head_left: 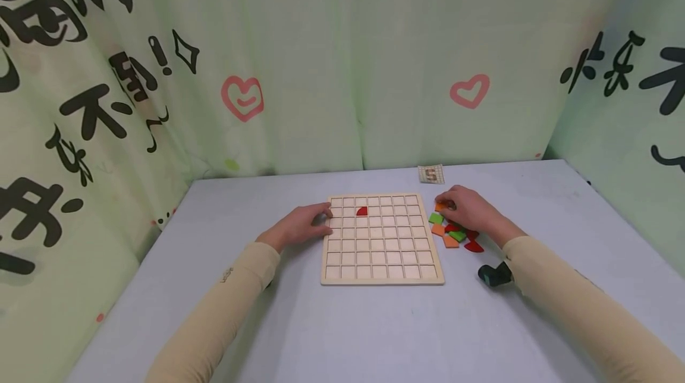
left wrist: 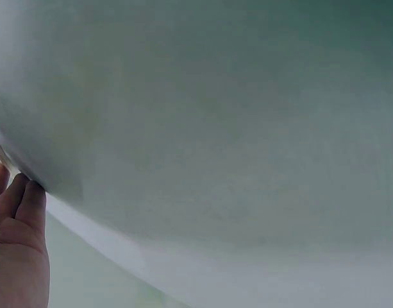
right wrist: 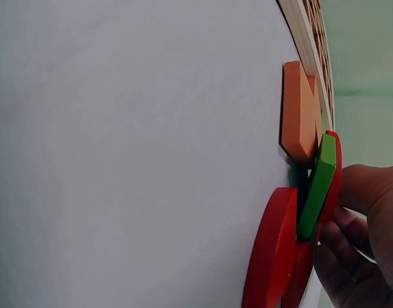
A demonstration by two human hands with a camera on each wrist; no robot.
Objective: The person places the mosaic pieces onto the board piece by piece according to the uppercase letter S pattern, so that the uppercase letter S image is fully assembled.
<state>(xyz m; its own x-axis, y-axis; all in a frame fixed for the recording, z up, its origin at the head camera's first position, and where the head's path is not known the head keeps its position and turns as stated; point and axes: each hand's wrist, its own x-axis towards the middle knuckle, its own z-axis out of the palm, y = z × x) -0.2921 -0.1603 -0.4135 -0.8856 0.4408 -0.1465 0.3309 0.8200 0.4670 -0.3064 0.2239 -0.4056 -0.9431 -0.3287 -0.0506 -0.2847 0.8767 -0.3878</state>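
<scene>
Beige sleeves [head_left: 214, 317] lie nearest us, entering at the lower left and lower right of the head view. At right of centre we find the task's thing, a loose heap of red, green and orange pieces [head_left: 451, 242], some overlapping. We judge them light, stiff and smooth, apt to slide; opposite edges are the place to pinch. The right hand [head_left: 471, 209] reaches over the heap's upper part, fingers bent; we cannot tell whether they clamp a piece.

Just left of the heap we record the gridded board [head_left: 382, 281], likely light and rigid, best held by its rim. One red piece [head_left: 362, 211] sits in its upper part. The left hand [head_left: 302, 225] touches the left rim, thumb and fingers apart. Overlapping neighbours and the board's raised rim could obstruct handling.

Farther out, we note a small printed card [head_left: 430, 174] above the heap, a black device [head_left: 494, 275] at the right wrist, and a lettered curtain [head_left: 358, 62] behind.
</scene>
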